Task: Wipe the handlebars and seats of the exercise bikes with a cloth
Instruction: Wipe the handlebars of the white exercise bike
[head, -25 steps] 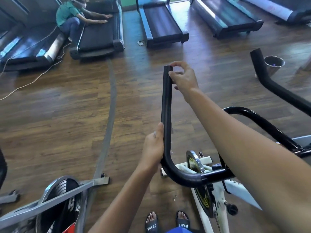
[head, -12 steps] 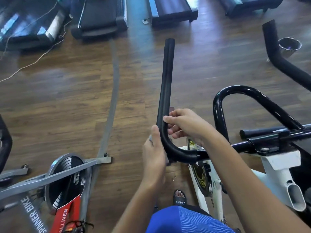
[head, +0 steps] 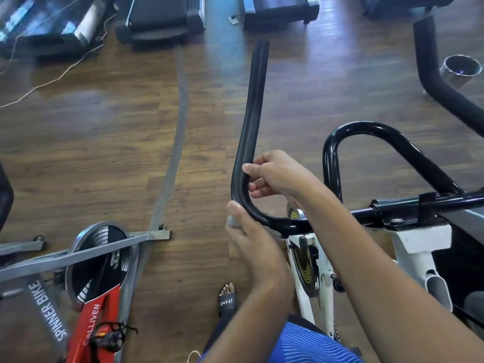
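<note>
1. My left hand (head: 246,231) clamps a grey cloth (head: 232,221) under the handlebar (head: 248,132) bend.
2. My right hand (head: 275,174) pinches the bar above it.
3. The bar looks rigid and slick; the cloth is soft, so I'd wrap it fully.

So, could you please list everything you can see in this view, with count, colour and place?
Handlebar: one, black, centre, on the white bike.
White bike: one, white frame with black and yellow flywheel, lower right.
Loop bar: one, glossy black, right of centre.
Second handlebar: one, black, upper right.
Spinner bike: one, grey and red, lower left.
Treadmills: several, black, only partly in frame, along the top.
Metal bin: one, silver, upper right.
Cable: one, pale, upper left floor.
Floor: brown wood.
Cloth: one, grey, mostly hidden under the left hand.
Sandal: one, black, bottom centre.
Left hand: at the handlebar's bend.
Right hand: gripping just above the bend.
</note>
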`<state>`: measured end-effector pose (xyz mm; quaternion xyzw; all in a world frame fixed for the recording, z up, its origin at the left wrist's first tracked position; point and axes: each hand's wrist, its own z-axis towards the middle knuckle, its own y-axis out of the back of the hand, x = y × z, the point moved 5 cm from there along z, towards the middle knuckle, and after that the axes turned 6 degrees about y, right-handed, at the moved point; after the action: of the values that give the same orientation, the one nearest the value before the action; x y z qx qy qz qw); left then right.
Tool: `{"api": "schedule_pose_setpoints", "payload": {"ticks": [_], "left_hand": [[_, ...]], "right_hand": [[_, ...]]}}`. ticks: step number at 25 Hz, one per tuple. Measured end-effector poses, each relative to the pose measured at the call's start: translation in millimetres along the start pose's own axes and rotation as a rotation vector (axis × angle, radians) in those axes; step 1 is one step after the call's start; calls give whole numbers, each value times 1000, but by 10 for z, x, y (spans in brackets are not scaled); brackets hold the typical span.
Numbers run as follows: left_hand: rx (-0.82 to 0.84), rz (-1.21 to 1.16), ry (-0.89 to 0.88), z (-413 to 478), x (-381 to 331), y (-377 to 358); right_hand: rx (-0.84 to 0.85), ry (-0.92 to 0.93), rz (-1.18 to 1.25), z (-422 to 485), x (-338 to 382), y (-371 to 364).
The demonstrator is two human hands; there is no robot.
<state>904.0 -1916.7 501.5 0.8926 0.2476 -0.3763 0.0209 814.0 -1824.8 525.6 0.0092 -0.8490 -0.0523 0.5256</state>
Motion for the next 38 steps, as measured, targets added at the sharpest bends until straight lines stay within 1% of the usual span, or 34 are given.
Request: {"api": "schedule_pose_setpoints", "payload": {"ticks": [2,5,9,14,16,18,21,24,26,28,32,35,38], "left_hand": [[7,-65,70,4,16,-2],[3,-132,71,191,-83,23],[9,-179,132,-141,91,-53],[45,-230,84,-49,71,-68],[40,-236,125,-149,121,-48],[100,-295,212,-158,114,-27],[308,-374,352,84,0,-6],[394,-412,424,169,42,6],[441,-426,456,204,50,-18],[500,-371,488,301,-7,-56],[670,-111,561,565,-221,-159],[790,139,638,852,-396,-298],[826,379,635,1156,-613,-628]], "right_hand": [[0,1,11,-16,0,-7],[33,-11,2,-36,19,-12],[92,-25,-73,-31,69,0],[91,-16,-67,-43,61,-40],[76,-8,-63,-56,55,-31],[37,4,-76,-60,32,-29],[-98,66,-119,-87,6,-8],[-228,160,-380,-266,39,124],[-301,188,-485,-453,12,223],[-325,183,-529,-619,-39,228],[-294,231,-505,-781,-42,35],[-369,250,-510,-795,-71,-50],[-433,216,-534,-725,-59,-139]]}}
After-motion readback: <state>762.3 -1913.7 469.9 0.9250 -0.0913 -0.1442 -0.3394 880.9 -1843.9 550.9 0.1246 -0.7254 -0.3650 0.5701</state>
